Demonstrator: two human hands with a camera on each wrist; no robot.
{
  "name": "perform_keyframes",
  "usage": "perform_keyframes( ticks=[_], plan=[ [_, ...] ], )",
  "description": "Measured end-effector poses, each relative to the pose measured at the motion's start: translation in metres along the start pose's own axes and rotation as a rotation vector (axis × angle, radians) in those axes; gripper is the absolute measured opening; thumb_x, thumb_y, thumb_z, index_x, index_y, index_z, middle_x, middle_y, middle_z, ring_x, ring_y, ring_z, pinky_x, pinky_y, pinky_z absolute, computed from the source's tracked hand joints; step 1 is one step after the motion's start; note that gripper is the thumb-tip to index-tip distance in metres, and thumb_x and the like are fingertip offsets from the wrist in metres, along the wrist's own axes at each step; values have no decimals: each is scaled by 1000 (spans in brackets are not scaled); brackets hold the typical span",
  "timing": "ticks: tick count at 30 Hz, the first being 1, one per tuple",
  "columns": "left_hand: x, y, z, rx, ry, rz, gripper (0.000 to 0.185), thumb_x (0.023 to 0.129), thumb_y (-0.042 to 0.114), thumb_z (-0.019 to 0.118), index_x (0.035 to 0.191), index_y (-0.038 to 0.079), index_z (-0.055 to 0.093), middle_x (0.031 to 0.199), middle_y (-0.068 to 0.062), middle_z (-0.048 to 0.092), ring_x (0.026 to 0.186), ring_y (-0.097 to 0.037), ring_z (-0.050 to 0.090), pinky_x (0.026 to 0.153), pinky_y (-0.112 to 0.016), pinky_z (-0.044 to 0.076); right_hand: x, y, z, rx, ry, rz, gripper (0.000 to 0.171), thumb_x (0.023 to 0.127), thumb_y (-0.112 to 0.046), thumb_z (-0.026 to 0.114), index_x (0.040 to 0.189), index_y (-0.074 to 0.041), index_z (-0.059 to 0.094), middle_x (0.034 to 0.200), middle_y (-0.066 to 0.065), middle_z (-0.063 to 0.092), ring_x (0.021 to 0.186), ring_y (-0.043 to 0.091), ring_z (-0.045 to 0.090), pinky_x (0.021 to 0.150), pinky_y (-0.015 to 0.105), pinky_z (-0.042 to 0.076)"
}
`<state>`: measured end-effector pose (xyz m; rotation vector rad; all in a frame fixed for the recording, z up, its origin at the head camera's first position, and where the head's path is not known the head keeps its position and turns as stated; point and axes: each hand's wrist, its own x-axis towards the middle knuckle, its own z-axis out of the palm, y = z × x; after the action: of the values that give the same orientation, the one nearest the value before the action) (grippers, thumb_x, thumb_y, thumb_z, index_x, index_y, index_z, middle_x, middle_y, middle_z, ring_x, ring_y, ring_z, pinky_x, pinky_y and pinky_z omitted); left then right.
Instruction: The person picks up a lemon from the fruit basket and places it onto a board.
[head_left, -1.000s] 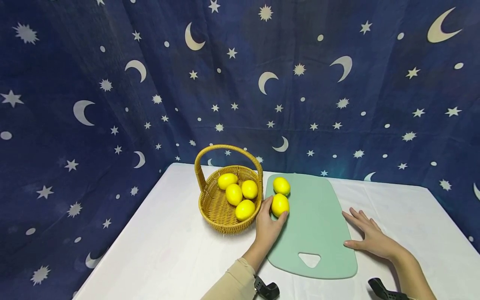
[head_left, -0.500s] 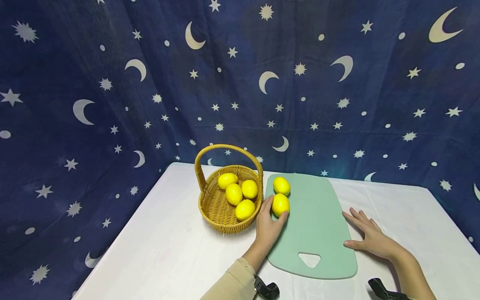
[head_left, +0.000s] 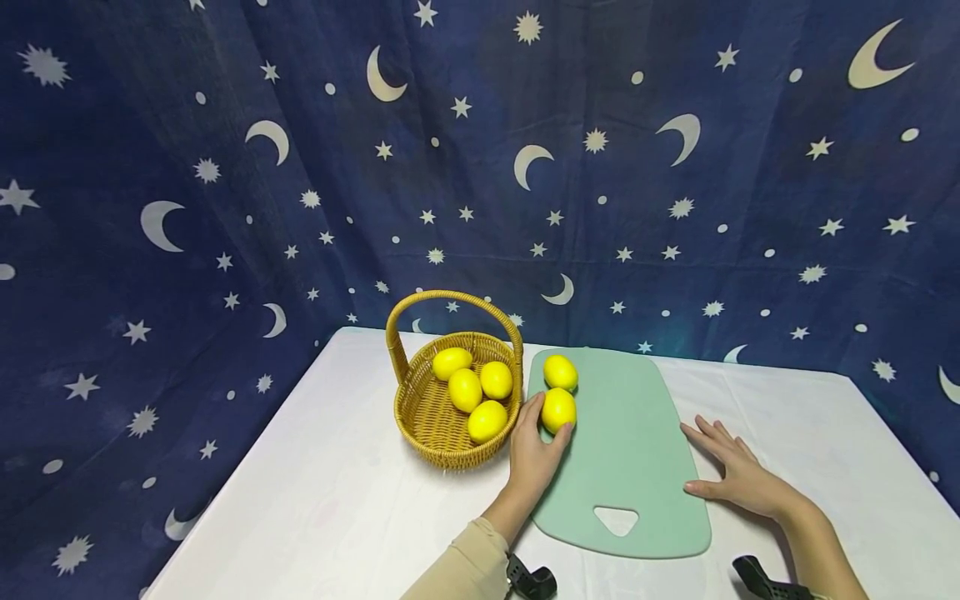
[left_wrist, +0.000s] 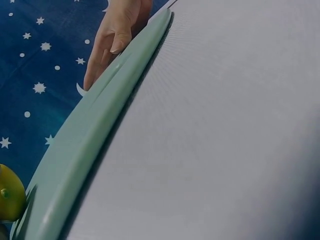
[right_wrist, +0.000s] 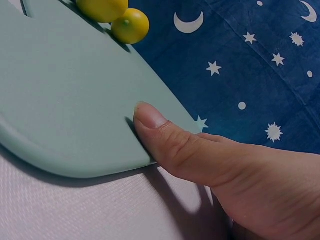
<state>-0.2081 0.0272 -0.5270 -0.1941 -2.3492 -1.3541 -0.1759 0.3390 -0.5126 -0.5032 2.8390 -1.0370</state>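
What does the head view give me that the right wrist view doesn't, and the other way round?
Only the head view shows the woven wicker basket holding four yellow lemons, and the left hand gripping the nearer lemon on the board. Only the right wrist view shows the right hand's thumb pressed against the board's edge. Both show the flat mint-green cutting board, two lemons on it, the right hand, the white tablecloth and the starry blue backdrop.

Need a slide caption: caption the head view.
Left hand holds a lemon on the green board.
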Motion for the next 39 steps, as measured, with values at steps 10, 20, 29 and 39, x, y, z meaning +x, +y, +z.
perform_keyframes(
  ticks=[10, 20, 29, 39],
  plan=[
    [-1, 22, -12, 120, 48, 278, 58, 79, 19, 76, 130, 3, 54, 136, -9, 51, 124, -24, 52, 102, -37, 46, 0, 3, 1, 17, -14, 21, 92, 76, -39, 75, 146, -1, 30, 151, 35, 12, 141, 53, -6, 111, 59, -20],
    [44, 63, -103, -66, -536, 395, 52, 86, 29, 70, 134, 18, 54, 129, 4, 60, 116, -7, 56, 100, -25, 46, 0, 2, 2, 9, -6, 3, 91, 76, -38, 75, 146, -1, 31, 151, 36, 13, 141, 52, -6, 111, 60, -19],
    [75, 7, -168, -177, -784, 155, 53, 84, 7, 70, 134, 7, 53, 132, -11, 58, 123, -30, 53, 105, -50, 41, -1, 3, 0, 6, -1, 4, 90, 77, -36, 75, 146, 0, 30, 150, 36, 14, 141, 51, -7, 111, 60, -19],
    [76, -34, -175, -27, -897, 140, 62, 82, 13, 73, 139, 10, 47, 138, -7, 53, 122, -24, 53, 104, -44, 43, 0, 2, 0, 11, -6, 1, 89, 76, -35, 76, 145, 0, 32, 150, 37, 14, 140, 53, -5, 110, 61, -18]
  ],
)
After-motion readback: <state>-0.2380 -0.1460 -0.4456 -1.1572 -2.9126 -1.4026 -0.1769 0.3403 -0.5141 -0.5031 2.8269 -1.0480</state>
